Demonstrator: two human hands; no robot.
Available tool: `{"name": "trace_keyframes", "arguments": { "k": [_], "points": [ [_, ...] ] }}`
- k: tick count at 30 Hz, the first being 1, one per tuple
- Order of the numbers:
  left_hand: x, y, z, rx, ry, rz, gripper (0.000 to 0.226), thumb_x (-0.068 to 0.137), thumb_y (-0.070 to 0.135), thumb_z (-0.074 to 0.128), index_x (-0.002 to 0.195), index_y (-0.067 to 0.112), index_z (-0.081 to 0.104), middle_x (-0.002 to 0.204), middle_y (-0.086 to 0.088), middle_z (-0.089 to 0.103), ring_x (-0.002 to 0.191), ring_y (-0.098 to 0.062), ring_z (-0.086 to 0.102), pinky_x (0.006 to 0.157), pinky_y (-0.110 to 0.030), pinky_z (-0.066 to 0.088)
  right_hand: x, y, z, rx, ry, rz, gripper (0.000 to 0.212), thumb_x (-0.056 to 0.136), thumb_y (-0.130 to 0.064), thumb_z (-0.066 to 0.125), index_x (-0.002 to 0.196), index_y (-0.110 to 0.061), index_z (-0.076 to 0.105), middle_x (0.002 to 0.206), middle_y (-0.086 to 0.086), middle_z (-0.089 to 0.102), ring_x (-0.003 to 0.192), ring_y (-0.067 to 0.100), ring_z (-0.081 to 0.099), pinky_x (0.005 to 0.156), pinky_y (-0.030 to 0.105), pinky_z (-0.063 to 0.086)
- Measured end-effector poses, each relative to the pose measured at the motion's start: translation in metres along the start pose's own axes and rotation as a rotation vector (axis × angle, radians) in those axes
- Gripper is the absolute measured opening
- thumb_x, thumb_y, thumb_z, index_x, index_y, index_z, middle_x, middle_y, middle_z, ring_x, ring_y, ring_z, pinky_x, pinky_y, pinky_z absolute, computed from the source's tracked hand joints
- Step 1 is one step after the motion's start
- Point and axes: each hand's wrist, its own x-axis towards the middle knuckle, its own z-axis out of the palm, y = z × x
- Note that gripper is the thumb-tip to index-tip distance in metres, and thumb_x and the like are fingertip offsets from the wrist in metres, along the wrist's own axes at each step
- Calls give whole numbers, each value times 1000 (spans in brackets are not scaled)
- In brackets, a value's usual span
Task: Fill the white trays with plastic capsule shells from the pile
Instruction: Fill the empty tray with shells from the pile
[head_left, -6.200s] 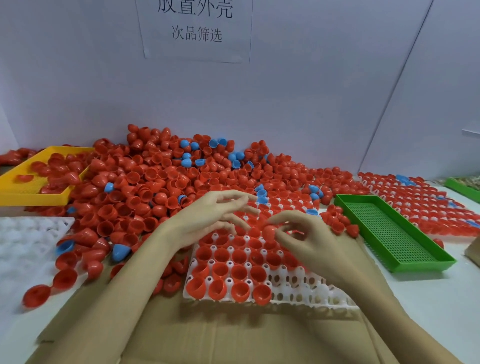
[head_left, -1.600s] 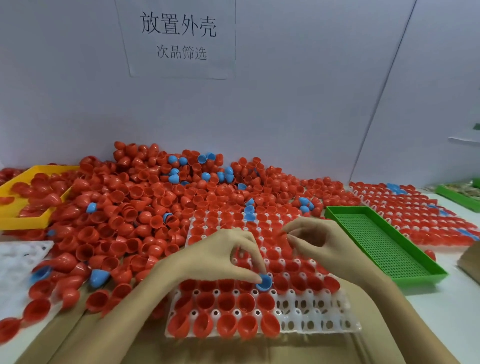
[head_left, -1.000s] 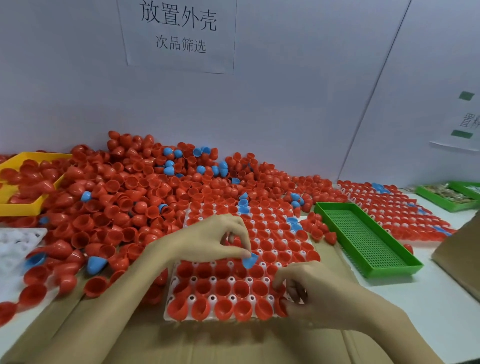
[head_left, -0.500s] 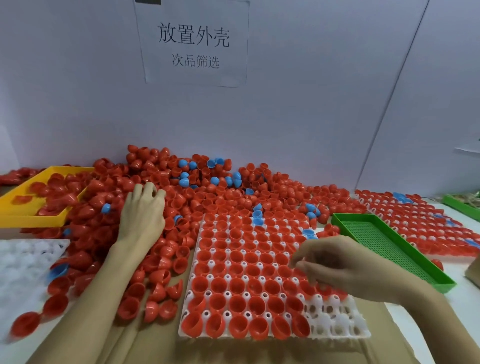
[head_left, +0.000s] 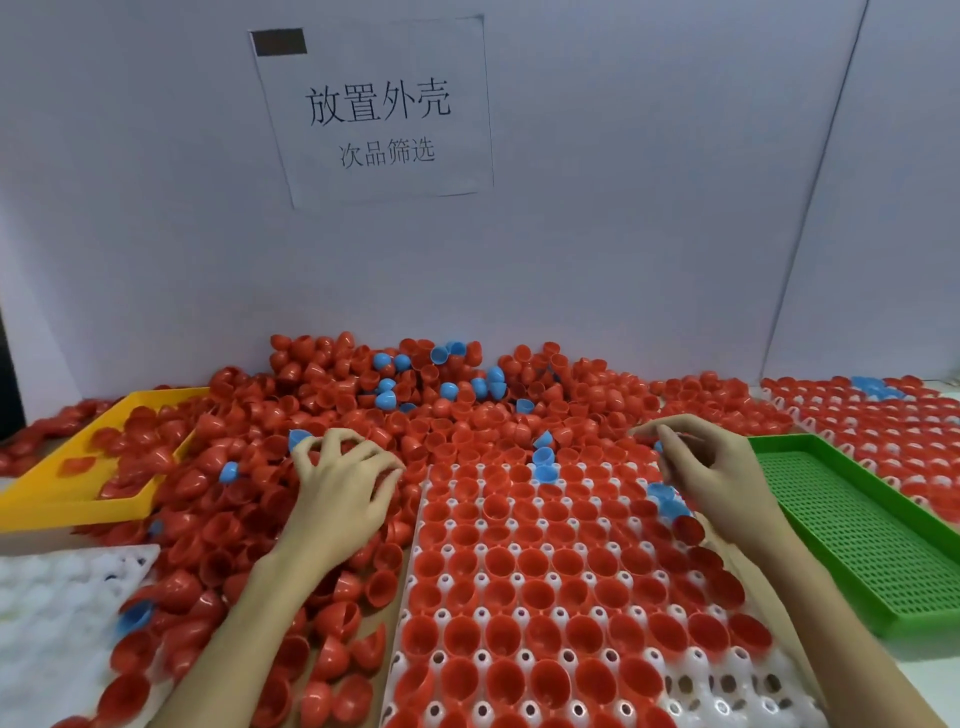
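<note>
A big pile of red capsule shells (head_left: 467, 410), with some blue ones mixed in, lies along the back wall. In front of it sits the white tray (head_left: 727, 691); most of its cups hold red shells, a few hold blue shells (head_left: 543, 462), and cups at its near right corner are bare. My left hand (head_left: 343, 493) rests on the pile left of the tray, fingers curled down around red shells. My right hand (head_left: 717, 467) is over the tray's far right corner, thumb and forefinger pinched, with a sliver of blue at the fingertips.
A yellow tray (head_left: 57, 506) with red shells sits at the far left. Another white tray (head_left: 47, 608) lies at the near left. A green mesh tray (head_left: 857, 535) stands right of the tray, with filled trays (head_left: 883, 415) behind it. A paper sign (head_left: 379, 114) hangs on the wall.
My left hand has closed its fingers on shells in the pile. My right hand has moved from the tray's near right part to its far right corner.
</note>
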Motion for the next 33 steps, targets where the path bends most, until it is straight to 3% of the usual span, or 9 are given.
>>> {"name": "trace_keyframes", "arguments": {
  "k": [3, 7, 10, 13, 17, 22, 26, 29, 33],
  "points": [
    [13, 12, 2, -189, 21, -69, 14, 100, 34, 65, 108, 42, 72, 112, 27, 64, 115, -7, 49, 97, -33, 16, 0, 4, -2, -29, 79, -29, 24, 108, -12, 57, 100, -24, 77, 56, 1, 58, 48, 6, 50, 50, 14, 41],
    [47, 28, 15, -163, -197, -13, 23, 103, 42, 56, 125, 38, 64, 129, 18, 57, 120, -11, 52, 105, -35, 25, -3, 8, 0, -89, 108, -62, 21, 107, -14, 58, 101, -25, 75, 56, -3, 59, 47, 7, 53, 49, 15, 41],
    [76, 35, 21, -177, -372, -25, 29, 100, 52, 59, 119, 32, 66, 121, 7, 57, 116, -15, 51, 105, -38, 45, -5, 12, 1, -130, 96, -68, 21, 107, -15, 59, 100, -28, 74, 56, -1, 61, 47, 13, 53, 50, 25, 44],
    [97, 35, 27, -109, -466, -2, 24, 97, 43, 69, 113, 26, 71, 111, 5, 56, 110, -16, 55, 94, -32, 48, -6, 13, 3, -137, 97, -74, 22, 106, -13, 59, 99, -28, 74, 55, -1, 60, 44, 6, 47, 47, 17, 38],
    [110, 30, 25, -241, -430, -108, 8, 96, 19, 72, 103, 17, 77, 104, 0, 72, 102, -15, 67, 83, -23, 48, -5, 14, 1, -132, 99, -66, 22, 107, -12, 59, 99, -27, 74, 54, -4, 60, 44, 5, 46, 47, 14, 37],
    [85, 36, -2, -457, -199, -209, 11, 95, 21, 75, 106, 17, 78, 102, 6, 76, 100, -9, 68, 86, -20, 48, -6, 11, -1, -103, 107, -51, 21, 107, -12, 60, 100, -25, 75, 56, -4, 61, 47, 5, 50, 50, 16, 40],
    [35, 68, -28, -803, -171, -182, 14, 91, 21, 80, 103, 27, 77, 99, 17, 77, 100, 1, 70, 90, -15, 54, -9, -8, 0, 43, 38, -4, 21, 106, -12, 60, 101, -24, 77, 59, -2, 60, 52, 6, 52, 53, 19, 44],
    [4, 95, -39, -969, -160, -157, 29, 86, 23, 85, 110, 25, 69, 104, 11, 78, 103, -4, 72, 92, -15, 54, -18, -31, 1, 182, -143, -5, 19, 104, -17, 66, 112, -30, 77, 76, 2, 72, 64, 10, 64, 55, 25, 52],
    [-13, 118, -47, -1011, -162, -31, 39, 81, 28, 88, 113, 25, 65, 109, 11, 77, 108, -8, 73, 95, -16, 53, -26, -53, 12, 217, -364, -106, 26, 100, -11, 72, 124, -21, 75, 115, -1, 78, 102, 20, 77, 73, 38, 65]
  ]
}}
